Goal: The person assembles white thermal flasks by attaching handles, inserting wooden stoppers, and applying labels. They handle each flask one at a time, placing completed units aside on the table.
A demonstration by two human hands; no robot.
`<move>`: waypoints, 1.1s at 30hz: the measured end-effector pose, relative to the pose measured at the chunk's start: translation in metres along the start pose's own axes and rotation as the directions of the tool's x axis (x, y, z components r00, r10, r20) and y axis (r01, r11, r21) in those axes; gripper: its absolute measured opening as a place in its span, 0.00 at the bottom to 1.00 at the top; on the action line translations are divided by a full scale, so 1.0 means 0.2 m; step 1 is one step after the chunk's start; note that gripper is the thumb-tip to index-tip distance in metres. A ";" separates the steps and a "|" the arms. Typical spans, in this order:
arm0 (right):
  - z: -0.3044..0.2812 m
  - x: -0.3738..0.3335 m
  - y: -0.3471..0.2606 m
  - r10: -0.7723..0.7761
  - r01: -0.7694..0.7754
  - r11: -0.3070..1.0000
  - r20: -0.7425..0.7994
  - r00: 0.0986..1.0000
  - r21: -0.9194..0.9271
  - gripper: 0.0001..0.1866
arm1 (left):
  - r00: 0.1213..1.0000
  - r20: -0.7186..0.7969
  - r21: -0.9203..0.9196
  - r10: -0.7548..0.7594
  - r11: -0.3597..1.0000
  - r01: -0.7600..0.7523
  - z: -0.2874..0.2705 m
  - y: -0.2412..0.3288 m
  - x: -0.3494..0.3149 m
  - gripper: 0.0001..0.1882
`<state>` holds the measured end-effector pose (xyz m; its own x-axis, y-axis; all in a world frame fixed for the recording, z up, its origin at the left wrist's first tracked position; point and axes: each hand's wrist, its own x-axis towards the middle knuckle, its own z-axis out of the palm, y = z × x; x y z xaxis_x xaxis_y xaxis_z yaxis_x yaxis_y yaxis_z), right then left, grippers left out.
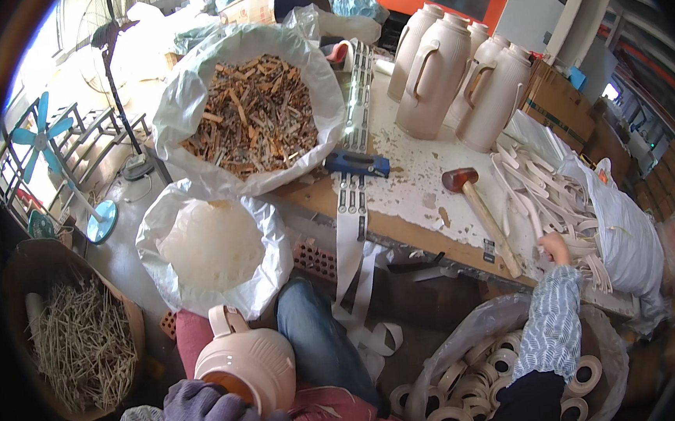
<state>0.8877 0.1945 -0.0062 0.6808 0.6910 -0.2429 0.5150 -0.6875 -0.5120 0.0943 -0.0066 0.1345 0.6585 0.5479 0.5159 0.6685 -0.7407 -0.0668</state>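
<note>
My left hand (211,416), in a purple-grey glove, grips the rim of a pale pink thermos jug body (254,357). The jug lies tilted across my lap, its loop handle pointing up and away from me. My bare right hand (557,248) reaches out to the right side of the table. Its fingers are closed on the end of a pale pink plastic handle (531,211) beside a heap of similar handles (542,176). A mallet (478,208) with a reddish-brown head and wooden shaft lies to the left of that hand.
Several pale thermos jugs (438,78) stand at the table's back. A blue tool (358,164) lies on a patterned strip (348,225) hanging over the edge. Below my right arm is a bag of ring-shaped parts (475,385). At left are a lined bin (261,290) and a sack of brown scraps (171,132).
</note>
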 end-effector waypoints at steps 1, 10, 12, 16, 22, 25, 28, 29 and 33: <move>-0.05 -0.05 0.04 0.000 0.000 1.000 -0.071 0.997 0.010 0.11 | 0.999 -0.009 0.002 -0.053 0.999 0.053 0.00 0.02 0.00 0.18; 0.32 -0.67 -0.33 -0.230 0.267 0.356 -0.193 0.954 0.895 0.09 | 1.000 0.028 -0.686 0.012 0.727 0.011 -0.07 -0.14 0.07 0.09; 0.68 -1.12 -0.91 -0.426 0.279 0.268 -0.147 0.893 0.922 0.08 | 0.942 -0.066 -0.832 -0.329 0.539 0.130 -0.11 -0.17 -0.02 0.10; 0.99 -1.91 -1.23 -0.744 0.778 0.255 -0.398 0.537 0.573 0.05 | 0.874 -0.050 -0.859 -0.484 0.467 0.210 0.08 -0.26 0.30 0.31; 1.32 -2.49 -1.45 -0.826 0.260 -0.057 -0.192 0.530 0.964 0.11 | 0.661 0.307 -0.873 -0.684 0.075 0.483 0.01 -0.32 0.24 0.23; 1.36 -2.53 -1.32 -0.881 0.066 0.144 0.097 0.462 0.987 0.12 | 0.514 0.521 -0.732 -0.682 -0.047 0.679 0.07 -0.35 0.14 0.22; 1.43 -2.52 -1.28 -0.912 0.067 0.122 0.085 0.402 0.990 0.11 | 0.393 0.502 -0.702 -0.770 -0.097 0.706 0.11 -0.32 0.07 0.21; 1.45 -2.53 -1.28 -0.906 0.031 0.148 0.123 0.406 0.988 0.10 | 0.370 0.508 -0.694 -0.778 -0.114 0.711 0.12 -0.32 0.04 0.20; 1.48 -2.59 -1.30 -0.911 -0.102 0.199 0.222 0.349 0.975 0.10 | 0.297 0.507 -0.709 -0.809 -0.195 0.677 0.15 -0.31 -0.09 0.14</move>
<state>0.2471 0.0814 0.0076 -0.3474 0.9165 0.1983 -0.4750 0.0103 -0.8799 0.0526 0.0412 0.1034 -0.1706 0.9592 -0.2254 0.0705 0.2400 0.9682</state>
